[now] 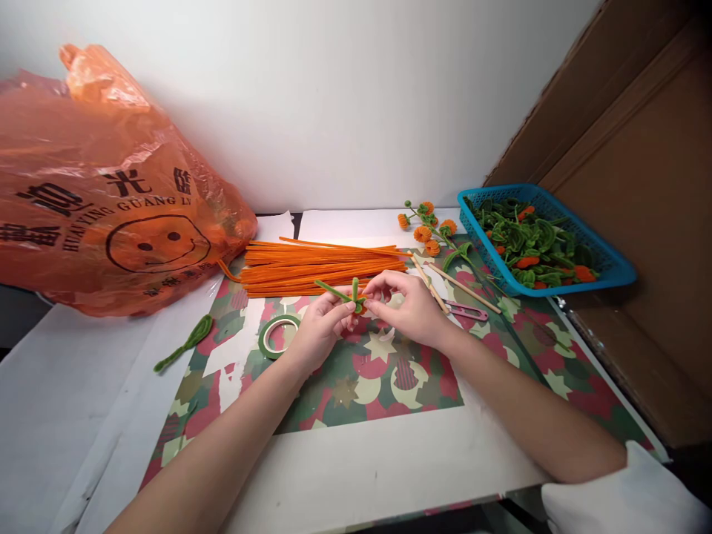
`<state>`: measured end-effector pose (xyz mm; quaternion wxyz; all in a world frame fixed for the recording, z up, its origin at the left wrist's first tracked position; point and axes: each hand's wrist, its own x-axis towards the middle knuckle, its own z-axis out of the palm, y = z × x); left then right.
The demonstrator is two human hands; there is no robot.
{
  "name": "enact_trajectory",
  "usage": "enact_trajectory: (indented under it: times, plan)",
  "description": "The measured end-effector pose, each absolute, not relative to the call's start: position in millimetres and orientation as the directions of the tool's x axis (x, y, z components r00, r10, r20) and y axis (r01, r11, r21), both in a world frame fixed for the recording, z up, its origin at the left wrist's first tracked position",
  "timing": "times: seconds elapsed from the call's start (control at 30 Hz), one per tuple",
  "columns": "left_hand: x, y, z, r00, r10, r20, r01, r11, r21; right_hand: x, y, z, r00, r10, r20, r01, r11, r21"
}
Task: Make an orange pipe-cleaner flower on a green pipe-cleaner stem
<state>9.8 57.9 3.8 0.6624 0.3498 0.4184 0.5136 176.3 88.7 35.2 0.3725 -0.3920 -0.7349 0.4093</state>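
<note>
Between my two hands, over the middle of the patterned paper, is a small pipe-cleaner flower (358, 302) with green fuzzy stems sticking up and left and a bit of orange below. My left hand (328, 319) pinches its green part between thumb and fingers. On its other side, the fingertips of my right hand (403, 302) are closed at the orange part; the fingers hide much of it. Just behind my hands lies a bundle of orange pipe cleaners (322, 267). A roll of green tape (265, 337) rests beside my left wrist.
An orange plastic bag (139, 185) bulges at the left, near a green pipe-cleaner leaf (186, 343). Finished orange flowers (426, 231), wooden sticks (467, 288) and pink-handled scissors (470, 311) lie right. A blue basket (617, 274) holds green and orange pieces beside a cardboard panel (639, 148).
</note>
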Motion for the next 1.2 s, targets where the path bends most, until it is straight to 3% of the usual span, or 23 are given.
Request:
enact_trajectory:
  times: [0.13, 0.27, 0.47, 0.63, 0.77, 0.87, 0.93, 1.0, 1.1, 1.2]
  plan:
    - [11, 58, 3, 0.138, 0.967, -0.213, -0.416, 0.252, 0.874, 179, 90, 36, -0.5, 0.786, 0.363, 0.334, 0.562, -0.757]
    - [10, 55, 3, 0.118, 0.968, -0.22, -0.273, 0.245, 0.93, 180, 90, 34, -0.532, 0.747, 0.399, 0.394, 0.635, -0.664]
    - [12, 51, 8, 0.013, 1.0, 0.016, -0.079, -0.015, 0.997, 177, 88, 29, -0.519, 0.778, 0.353, 0.441, 0.598, -0.669]
    - [10, 49, 4, 0.02, 0.973, 0.23, 0.2, -0.23, 0.952, 173, 86, 31, -0.456, 0.876, 0.159, 0.356, 0.343, -0.869]
    - [4, 48, 1, 0.133, 0.883, 0.45, 0.398, -0.464, 0.791, 171, 84, 31, -0.447, 0.892, -0.071, 0.272, 0.06, -0.96]
    - [2, 49, 2, 0.253, 0.793, 0.554, 0.477, -0.6, 0.642, 172, 86, 28, -0.473, 0.838, -0.273, 0.206, -0.196, -0.959]
    - [2, 50, 2, 0.28, 0.783, 0.555, 0.485, -0.614, 0.622, 172, 87, 26, -0.497, 0.78, -0.38, 0.157, -0.35, -0.924]
    - [4, 50, 1, 0.225, 0.837, 0.498, 0.439, -0.543, 0.715, 172, 88, 25, -0.501, 0.756, -0.422, 0.114, -0.425, -0.898]
    - [7, 52, 0, 0.081, 0.948, 0.308, 0.209, -0.319, 0.925, 172, 91, 25, -0.46, 0.778, -0.428, 0.059, -0.454, -0.889]
    - [8, 55, 0, 0.05, 0.992, 0.112, -0.048, -0.11, 0.993, 171, 94, 25, -0.406, 0.825, -0.393, 0.011, -0.426, -0.905]
